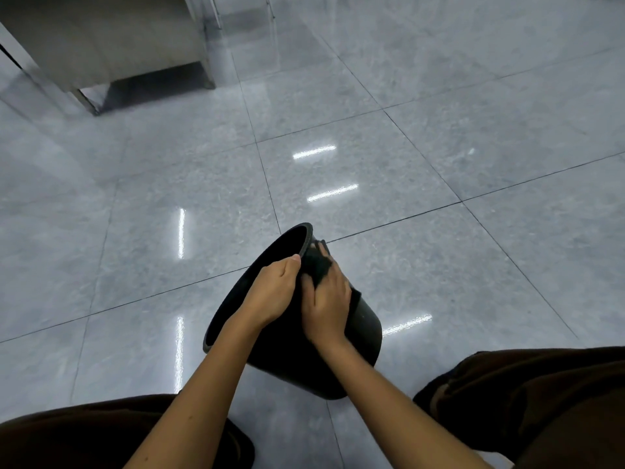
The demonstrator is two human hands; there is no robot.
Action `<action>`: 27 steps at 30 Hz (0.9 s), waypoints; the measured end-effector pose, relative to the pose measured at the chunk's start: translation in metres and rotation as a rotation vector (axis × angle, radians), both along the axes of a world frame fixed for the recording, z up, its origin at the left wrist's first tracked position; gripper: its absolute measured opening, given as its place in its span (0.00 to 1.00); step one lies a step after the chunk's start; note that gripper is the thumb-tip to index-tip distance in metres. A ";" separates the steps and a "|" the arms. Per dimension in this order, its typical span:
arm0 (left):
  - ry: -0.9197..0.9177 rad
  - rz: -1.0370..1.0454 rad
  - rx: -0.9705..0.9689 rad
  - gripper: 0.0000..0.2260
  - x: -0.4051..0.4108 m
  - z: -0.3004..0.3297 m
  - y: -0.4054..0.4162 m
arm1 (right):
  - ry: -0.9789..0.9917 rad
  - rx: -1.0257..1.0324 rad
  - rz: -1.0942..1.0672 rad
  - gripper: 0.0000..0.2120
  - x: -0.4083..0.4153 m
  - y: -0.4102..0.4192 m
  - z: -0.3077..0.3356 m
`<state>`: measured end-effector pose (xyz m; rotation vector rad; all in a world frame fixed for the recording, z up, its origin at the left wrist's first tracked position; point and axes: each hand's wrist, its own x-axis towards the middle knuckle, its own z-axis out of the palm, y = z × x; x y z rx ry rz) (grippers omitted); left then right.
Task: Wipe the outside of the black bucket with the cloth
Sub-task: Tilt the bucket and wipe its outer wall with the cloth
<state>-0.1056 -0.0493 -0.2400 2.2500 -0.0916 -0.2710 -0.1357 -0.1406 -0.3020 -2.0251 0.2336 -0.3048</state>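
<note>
Up close, the fingers of the left hand (272, 292) are curled together over the rim of the black bucket (363, 328), thumb tip at the lip, clamping the rim at roughly its 1 o'clock stretch. Just beside it, toward 3 o'clock, the right hand (326, 304) lies palm-down on the bucket's outer wall, its fingers bent and pressed onto a dark cloth (319, 265) that bunches out from under the fingertips toward 12 o'clock, right below the rim. Cloth and bucket are nearly the same shade, so the cloth's edges are hard to trace. Both bare forearms run back toward 6 o'clock. The bucket is tilted, its open mouth facing 10 o'clock and its base toward 5 o'clock, low in the middle of the view between two knees in dark brown trousers (541, 397); whether its base touches the glossy grey tiled floor (406, 147) I cannot tell. Far off at 11 o'clock stands a steel cabinet (101, 38) on legs
</note>
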 end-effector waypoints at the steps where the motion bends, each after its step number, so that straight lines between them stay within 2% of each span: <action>1: -0.012 -0.014 0.002 0.20 -0.002 -0.001 0.001 | 0.092 0.047 -0.037 0.24 0.015 -0.005 0.006; 4: -0.015 -0.053 -0.001 0.17 -0.010 -0.002 0.006 | 0.404 0.191 -0.058 0.18 0.058 -0.020 0.018; 6: 0.027 -0.056 0.037 0.15 -0.011 -0.002 0.011 | 0.364 0.193 -0.030 0.16 0.054 -0.018 0.013; 8: 0.111 -0.042 0.162 0.13 -0.004 0.001 0.013 | 0.215 0.116 -0.052 0.14 0.029 -0.015 -0.004; 10: 0.181 0.037 0.280 0.15 0.006 0.002 0.018 | 0.173 0.055 -0.083 0.14 -0.005 -0.017 -0.032; 11: 0.204 0.084 0.291 0.18 0.011 0.003 0.022 | 0.212 0.036 -0.114 0.15 -0.021 -0.022 -0.049; 13: 0.253 0.120 0.193 0.25 0.014 0.003 0.028 | 0.416 0.048 -0.221 0.17 -0.044 -0.034 -0.074; 15: 0.253 0.059 0.118 0.25 0.013 0.003 0.027 | 0.596 0.083 -0.294 0.18 -0.048 -0.037 -0.079; 16: 0.204 0.028 0.136 0.24 0.012 0.001 0.024 | 0.592 0.092 -0.288 0.17 -0.043 -0.034 -0.074; 19: -0.014 -0.020 0.211 0.24 0.007 0.000 0.014 | 0.333 0.163 -0.212 0.16 -0.015 -0.015 -0.038; 22: -0.133 -0.035 0.168 0.22 -0.001 -0.003 0.011 | 0.007 0.149 -0.090 0.23 0.009 -0.003 0.001; 24: -0.164 0.013 0.062 0.21 -0.009 -0.009 0.011 | -0.096 0.074 -0.014 0.25 0.014 -0.002 0.009; 27: -0.161 0.062 -0.004 0.22 -0.022 -0.019 0.017 | -0.126 0.015 0.008 0.25 0.002 -0.016 -0.010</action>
